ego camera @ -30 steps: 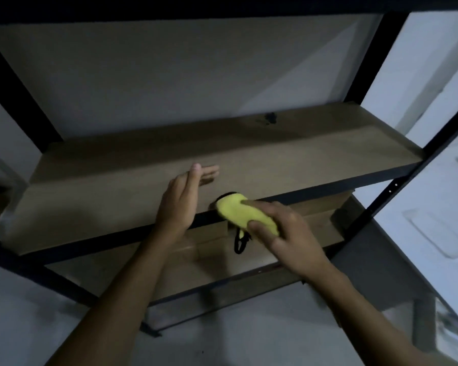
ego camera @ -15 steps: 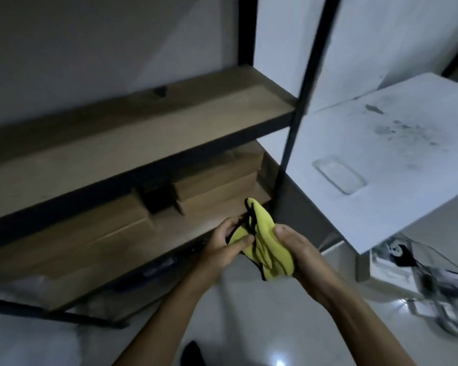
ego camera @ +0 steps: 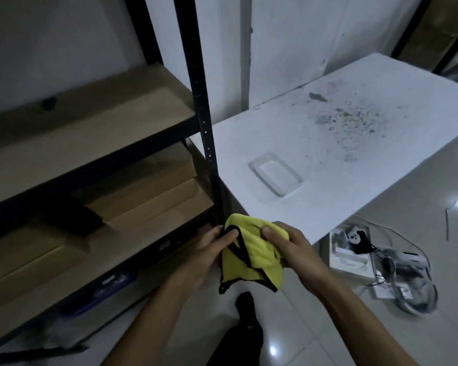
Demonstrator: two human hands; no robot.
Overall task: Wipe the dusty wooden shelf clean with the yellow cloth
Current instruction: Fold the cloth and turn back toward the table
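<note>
Holding the yellow cloth (ego camera: 251, 257) in front of me, I see it crumpled, with a black stitched border and a small loop hanging at its lower corner. My left hand (ego camera: 212, 249) pinches its left edge with the thumb and my right hand (ego camera: 294, 249) grips its bunched top. It hangs above the floor, just right of the wooden shelf (ego camera: 90, 133).

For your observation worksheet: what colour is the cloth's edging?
Black edging on the yellow cloth, seen in the head view.
</note>
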